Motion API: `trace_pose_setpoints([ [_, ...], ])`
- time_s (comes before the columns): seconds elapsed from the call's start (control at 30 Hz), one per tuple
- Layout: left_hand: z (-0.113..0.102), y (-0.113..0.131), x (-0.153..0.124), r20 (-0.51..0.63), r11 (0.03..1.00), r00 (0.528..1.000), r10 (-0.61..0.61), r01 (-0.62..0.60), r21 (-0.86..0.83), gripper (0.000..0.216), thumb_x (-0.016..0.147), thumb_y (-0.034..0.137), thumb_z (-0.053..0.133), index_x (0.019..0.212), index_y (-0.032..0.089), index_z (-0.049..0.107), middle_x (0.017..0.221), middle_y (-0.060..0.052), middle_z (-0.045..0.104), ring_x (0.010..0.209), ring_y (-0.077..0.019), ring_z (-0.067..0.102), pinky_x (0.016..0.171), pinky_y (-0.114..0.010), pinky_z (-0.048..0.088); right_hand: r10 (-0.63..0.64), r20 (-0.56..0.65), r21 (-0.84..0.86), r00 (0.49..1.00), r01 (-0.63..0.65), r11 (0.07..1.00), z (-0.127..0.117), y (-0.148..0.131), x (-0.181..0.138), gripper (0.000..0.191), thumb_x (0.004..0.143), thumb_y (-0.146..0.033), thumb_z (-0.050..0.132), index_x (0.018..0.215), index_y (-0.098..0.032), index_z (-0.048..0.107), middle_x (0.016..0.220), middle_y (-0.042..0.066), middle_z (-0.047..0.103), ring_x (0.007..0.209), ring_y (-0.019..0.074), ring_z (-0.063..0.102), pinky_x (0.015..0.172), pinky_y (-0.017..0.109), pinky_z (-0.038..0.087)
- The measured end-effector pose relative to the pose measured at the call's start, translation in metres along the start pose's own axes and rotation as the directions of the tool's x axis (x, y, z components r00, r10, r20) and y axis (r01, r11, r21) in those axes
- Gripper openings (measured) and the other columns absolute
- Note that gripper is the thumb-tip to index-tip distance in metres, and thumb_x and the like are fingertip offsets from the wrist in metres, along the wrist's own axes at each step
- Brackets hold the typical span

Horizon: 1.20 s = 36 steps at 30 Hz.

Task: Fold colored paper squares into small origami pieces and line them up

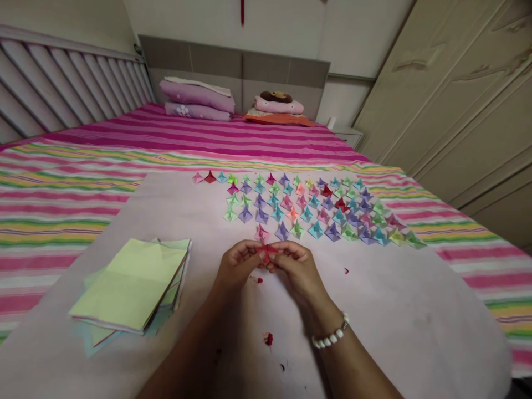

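Observation:
Between the fingertips of both hands is a red folded paper piece [266, 252], pointed at its sides. My left hand [240, 262] pinches its left side, thumb in front. My right hand [294, 262] pinches the right side the same way; a white bead bracelet [331, 339] circles that wrist. Just beyond the fingers stands a pink folded paper piece [261, 233], the nearest of several rows of small pointed paper pieces [283, 230] in purple, green, blue, red and orange. The fingers partly cover the red piece, so its lower part is hidden.
A stack of coloured paper sheets [131, 282], pale yellow on top, lies left on the white board [374, 310]. Small red scraps [268, 338] are scattered near me. The board rests on a striped bedspread [37, 216]; folded bedding [199, 100] sits by the headboard [282, 72].

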<state>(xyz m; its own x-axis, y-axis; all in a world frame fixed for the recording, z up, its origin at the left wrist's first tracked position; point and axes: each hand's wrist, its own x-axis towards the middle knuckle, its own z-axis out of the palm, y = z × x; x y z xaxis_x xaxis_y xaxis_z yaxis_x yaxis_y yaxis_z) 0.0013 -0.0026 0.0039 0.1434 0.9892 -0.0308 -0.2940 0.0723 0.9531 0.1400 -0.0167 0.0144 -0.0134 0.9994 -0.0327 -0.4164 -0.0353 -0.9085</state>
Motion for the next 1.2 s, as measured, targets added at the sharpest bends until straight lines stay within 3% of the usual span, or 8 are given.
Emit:
trace_pose_setpoints([
  [0.3,-0.001,0.002,-0.004,0.050,0.999,0.999,-0.002,0.003,-0.038,0.009,0.071,0.024,0.070,0.076,0.016,0.069,0.066,-0.002,0.069,0.065,-0.0132,0.062,0.068,-0.026,0.048,-0.005,-0.006,0.008,1.000,0.005,1.000,0.001,-0.002,-0.001,0.008,0.060,-0.013,0.069,0.064,-0.019,0.072,0.054,0.000,0.069,0.049,0.0127,0.060,0.053,0.026,0.049],
  [0.5,0.000,0.003,-0.004,0.070,1.000,0.997,0.027,-0.028,0.007,0.019,0.071,0.030,0.075,0.075,0.015,0.064,0.064,-0.001,0.068,0.061,-0.0130,0.063,0.065,-0.026,0.050,-0.026,0.007,-0.075,1.000,0.027,0.997,0.000,0.001,-0.002,0.008,0.061,-0.014,0.068,0.065,-0.019,0.072,0.053,-0.001,0.068,0.051,0.0130,0.061,0.057,0.026,0.049],
  [0.63,0.000,0.000,-0.002,0.111,0.995,0.990,0.085,-0.079,-0.057,0.021,0.069,0.028,0.076,0.077,0.015,0.062,0.063,-0.001,0.068,0.061,-0.0136,0.064,0.065,-0.027,0.052,-0.071,0.060,-0.033,0.996,0.073,0.997,-0.002,0.001,-0.002,0.016,0.066,-0.018,0.069,0.082,-0.019,0.073,0.059,-0.001,0.069,0.056,0.0136,0.062,0.061,0.028,0.050],
  [0.73,0.001,0.001,-0.001,0.075,0.993,0.991,0.108,-0.103,-0.064,0.023,0.067,0.026,0.078,0.079,0.014,0.062,0.063,-0.001,0.068,0.060,-0.0130,0.064,0.064,-0.027,0.052,-0.057,0.073,0.023,0.996,0.056,0.998,-0.001,0.001,-0.003,0.026,0.067,-0.023,0.074,0.093,-0.020,0.071,0.064,-0.001,0.069,0.058,0.0142,0.062,0.063,0.030,0.050],
  [0.9,0.003,0.003,-0.001,-0.056,0.994,0.994,0.099,-0.101,-0.048,0.040,0.058,0.023,0.083,0.090,0.014,0.063,0.067,0.000,0.069,0.059,-0.0115,0.064,0.061,-0.024,0.052,-0.009,0.026,0.001,1.000,0.009,1.000,0.001,0.003,-0.002,0.021,0.059,-0.025,0.084,0.074,-0.018,0.071,0.059,0.000,0.068,0.056,0.0131,0.060,0.062,0.028,0.048],
  [1.2,0.008,0.006,-0.006,-0.024,0.999,0.999,0.034,-0.035,-0.023,0.028,0.061,0.029,0.081,0.083,0.014,0.071,0.073,-0.002,0.072,0.068,-0.0128,0.065,0.071,-0.026,0.053,-0.085,-0.009,-0.092,0.996,0.084,0.992,-0.002,-0.004,0.000,0.018,0.059,-0.029,0.084,0.071,-0.020,0.073,0.062,-0.001,0.068,0.059,0.0127,0.059,0.064,0.027,0.049],
])
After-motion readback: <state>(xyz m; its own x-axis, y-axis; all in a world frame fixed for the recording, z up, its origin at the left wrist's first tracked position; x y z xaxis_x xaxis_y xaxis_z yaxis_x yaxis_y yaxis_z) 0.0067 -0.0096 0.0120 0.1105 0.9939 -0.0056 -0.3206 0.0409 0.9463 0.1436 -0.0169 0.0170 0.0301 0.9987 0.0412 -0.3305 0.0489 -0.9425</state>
